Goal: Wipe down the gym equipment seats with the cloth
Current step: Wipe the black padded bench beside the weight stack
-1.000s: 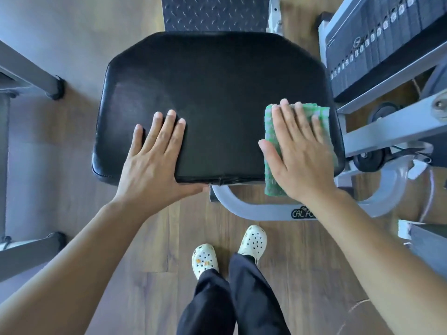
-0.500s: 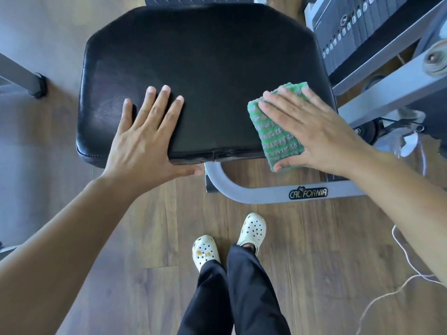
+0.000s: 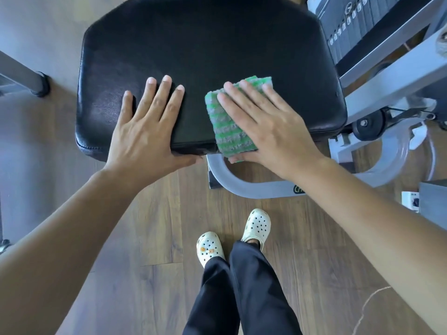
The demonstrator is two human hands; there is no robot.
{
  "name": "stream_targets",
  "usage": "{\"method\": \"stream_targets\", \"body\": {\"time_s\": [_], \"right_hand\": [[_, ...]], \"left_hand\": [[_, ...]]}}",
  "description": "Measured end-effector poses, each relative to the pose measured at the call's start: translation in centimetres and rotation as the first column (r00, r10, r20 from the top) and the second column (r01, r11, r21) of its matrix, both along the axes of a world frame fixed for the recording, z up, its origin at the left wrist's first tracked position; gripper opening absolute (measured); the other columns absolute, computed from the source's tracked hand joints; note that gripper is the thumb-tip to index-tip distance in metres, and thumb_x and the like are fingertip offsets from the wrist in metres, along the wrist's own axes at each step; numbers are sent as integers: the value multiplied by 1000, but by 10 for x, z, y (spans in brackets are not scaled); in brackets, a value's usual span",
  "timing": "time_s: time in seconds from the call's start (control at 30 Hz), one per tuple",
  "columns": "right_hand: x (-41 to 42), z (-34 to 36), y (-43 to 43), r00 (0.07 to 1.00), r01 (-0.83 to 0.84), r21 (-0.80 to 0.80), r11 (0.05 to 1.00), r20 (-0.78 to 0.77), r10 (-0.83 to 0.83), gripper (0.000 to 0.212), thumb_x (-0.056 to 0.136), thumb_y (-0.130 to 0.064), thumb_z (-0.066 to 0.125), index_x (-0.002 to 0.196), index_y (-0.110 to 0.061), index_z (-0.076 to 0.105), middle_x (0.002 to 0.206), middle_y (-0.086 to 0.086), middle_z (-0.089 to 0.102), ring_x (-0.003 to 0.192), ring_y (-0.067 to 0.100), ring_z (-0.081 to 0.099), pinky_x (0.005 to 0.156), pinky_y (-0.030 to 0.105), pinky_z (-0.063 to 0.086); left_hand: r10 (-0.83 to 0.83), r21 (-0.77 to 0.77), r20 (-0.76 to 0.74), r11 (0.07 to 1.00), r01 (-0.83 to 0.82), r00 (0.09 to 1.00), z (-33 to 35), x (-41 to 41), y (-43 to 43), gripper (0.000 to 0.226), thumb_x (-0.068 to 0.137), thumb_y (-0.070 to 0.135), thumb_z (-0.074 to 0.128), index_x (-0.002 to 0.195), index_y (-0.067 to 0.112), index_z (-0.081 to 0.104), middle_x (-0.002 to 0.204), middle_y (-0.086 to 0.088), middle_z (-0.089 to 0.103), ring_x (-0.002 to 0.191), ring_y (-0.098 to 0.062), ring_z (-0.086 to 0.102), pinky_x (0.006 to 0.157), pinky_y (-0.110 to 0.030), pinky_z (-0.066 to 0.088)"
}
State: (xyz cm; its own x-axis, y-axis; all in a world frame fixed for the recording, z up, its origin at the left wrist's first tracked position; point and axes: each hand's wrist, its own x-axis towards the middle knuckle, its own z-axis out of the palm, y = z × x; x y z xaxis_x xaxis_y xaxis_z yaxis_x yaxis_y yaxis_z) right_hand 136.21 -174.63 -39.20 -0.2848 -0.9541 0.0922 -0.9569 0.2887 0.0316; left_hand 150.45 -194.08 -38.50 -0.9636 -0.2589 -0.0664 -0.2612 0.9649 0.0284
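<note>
From my head camera I look straight down on a black padded seat [image 3: 217,56], its cover smooth and slightly shiny, with a stitched seam along the near edge. It sits on a grey metal frame [image 3: 242,187] that curves out beneath the front. The floor [image 3: 157,226] is dark wood planks. To the right stands a weight stack [image 3: 350,32] behind pale grey bars, and at the far left a grey leg [image 3: 21,73] with a black foot rests on the floor. Below, my white clogs [image 3: 210,247] and black trousers [image 3: 242,298] show.

My left hand [image 3: 145,139] lies flat on the seat, fingers straight and spread, thumb along the front edge. My right hand [image 3: 273,126] presses flat on the cloth [image 3: 227,126], fingers straight. The cloth is green and grey striped, folded, on the seat's near edge just right of centre, hanging over the front.

Half a second ago the cloth was close to the seat's right edge. It now lies nearer the middle, closer to my left hand, which has kept its place.
</note>
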Motion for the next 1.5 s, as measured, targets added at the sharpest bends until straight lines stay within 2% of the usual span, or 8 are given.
{"method": "stream_targets", "body": {"time_s": [0.23, 0.53, 0.77, 1.03, 1.2, 1.33, 1.43, 1.5], "right_hand": [[-46, 7, 76, 983, 180, 45, 983, 25, -181, 105, 74, -69, 59, 152, -9, 21, 158, 9, 21, 146, 28, 20, 119, 48, 16], [-4, 1, 0, 1000, -3, 8, 1000, 10, 3, 102, 74, -65, 55, 150, -6, 24, 157, 11, 26, 143, 32, 26, 117, 48, 20], [-39, 8, 74, 975, 218, 52, 975, 33, -220, 104, 73, -62, 67, 151, -8, 24, 158, 8, 22, 146, 28, 21, 117, 50, 19], [-6, 6, 4, 999, 22, 56, 998, 37, -24, 101, 72, -63, 61, 149, -5, 29, 155, 12, 29, 142, 32, 29, 116, 49, 22], [-28, 11, 44, 987, 132, 84, 988, 80, -138, 104, 73, -67, 64, 151, -8, 26, 157, 9, 24, 145, 27, 23, 118, 48, 19], [-45, 21, 80, 942, 257, 185, 949, 170, -288, 104, 79, -80, 37, 152, -7, 20, 160, 9, 16, 148, 25, 13, 118, 50, 16], [-41, 24, 74, 875, 372, 199, 907, 250, -414, 96, 86, -78, 12, 154, -10, 10, 161, 6, 4, 149, 20, -2, 121, 44, 4], [-37, 23, 62, 823, 476, 172, 863, 259, -506, 88, 89, -71, 1, 154, -11, 8, 161, 6, 1, 148, 19, -5, 121, 42, 0]], "left_hand": [[5, -2, 7, 1000, -5, 1000, 0, -1, 2, 117, 61, 69, 65, 150, 9, 19, 158, -13, 17, 145, -33, 12, 113, -59, 15], [8, 10, 25, 1000, -8, 1000, 2, -1, 2, 116, 61, 70, 60, 150, 8, 19, 158, -13, 17, 145, -33, 13, 113, -59, 15], [1, -6, 27, 1000, -1, 1000, 1, -1, 2, 116, 62, 70, 63, 150, 7, 21, 157, -14, 20, 144, -35, 15, 112, -60, 17], [10, 3, 70, 1000, -10, 997, 4, -2, 4, 114, 61, 69, 59, 149, 6, 23, 156, -15, 21, 144, -35, 17, 111, -60, 19], [-2, 18, 94, 1000, 0, 996, 6, -2, 3, 113, 63, 72, 57, 149, 7, 23, 157, -14, 21, 144, -35, 17, 111, -59, 18], [2, 50, 126, 999, -9, 992, 8, -1, 3, 113, 67, 80, 50, 150, 9, 22, 158, -12, 18, 145, -33, 14, 113, -59, 17], [26, 114, 138, 993, -42, 990, 14, -2, 4, 106, 75, 85, 25, 152, 12, 18, 160, -8, 11, 147, -27, 5, 115, -55, 9], [70, 186, 120, 978, -92, 990, 19, -6, 8, 93, 84, 77, 10, 152, 14, 17, 161, -6, 7, 148, -25, 0, 116, -54, 5]]}}
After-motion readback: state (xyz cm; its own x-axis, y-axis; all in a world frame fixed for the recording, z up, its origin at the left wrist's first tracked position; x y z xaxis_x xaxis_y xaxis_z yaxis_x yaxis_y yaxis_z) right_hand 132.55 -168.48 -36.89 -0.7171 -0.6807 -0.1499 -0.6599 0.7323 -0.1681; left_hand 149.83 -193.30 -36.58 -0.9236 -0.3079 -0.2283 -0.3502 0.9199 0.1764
